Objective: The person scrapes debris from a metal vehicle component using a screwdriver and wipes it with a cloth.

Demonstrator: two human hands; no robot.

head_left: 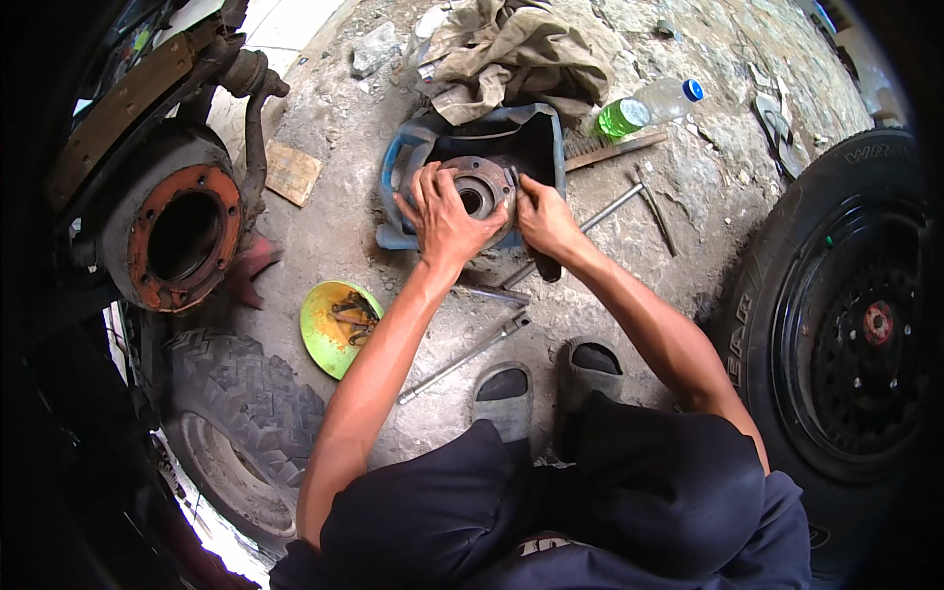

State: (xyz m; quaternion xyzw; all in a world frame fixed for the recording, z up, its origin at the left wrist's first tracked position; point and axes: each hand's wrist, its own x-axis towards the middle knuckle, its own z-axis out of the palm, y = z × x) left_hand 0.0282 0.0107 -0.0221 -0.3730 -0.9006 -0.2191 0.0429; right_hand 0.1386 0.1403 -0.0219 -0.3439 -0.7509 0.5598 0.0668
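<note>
We grip a round metal hub (476, 184) with spread left fingers (428, 189), a dark flat tool (548, 265) with closed right fingers (529, 193), open ground (344, 221) past the left edge of the blue plastic container (397, 155)

left hand (447, 218) — gripping round metal hub (482, 177) | right hand (544, 212) — curled at its rim | blue container (398, 237) beneath

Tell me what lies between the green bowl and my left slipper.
In the head view, your left forearm crosses over that stretch, and a metal bar lies on the ground between the bowl and slipper.
</note>
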